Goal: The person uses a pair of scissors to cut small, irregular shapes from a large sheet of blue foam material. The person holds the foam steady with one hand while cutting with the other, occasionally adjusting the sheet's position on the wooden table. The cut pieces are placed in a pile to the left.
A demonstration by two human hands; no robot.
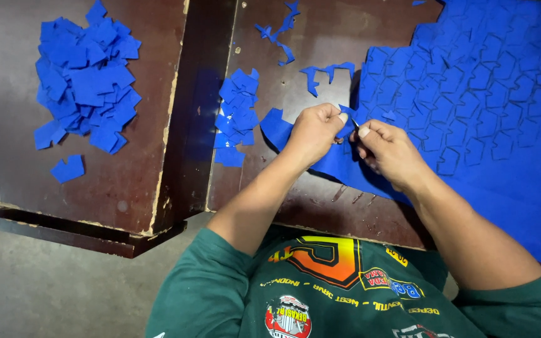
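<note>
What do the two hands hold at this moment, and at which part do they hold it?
Both hands pinch the blue sheet at its cut left edge. The left hand grips a small tab there; the right hand holds beside it, perhaps with a small tool, too hidden to tell.

On the dark brown wooden worktop (320, 56), the left hand (313, 133) pinches a small piece at the edge of a large blue die-cut sheet (496, 94), the right hand (391, 153) gripping just beside it. Cut blue pieces lie stacked (236, 112) nearby and heaped (86, 78) farther left.
</note>
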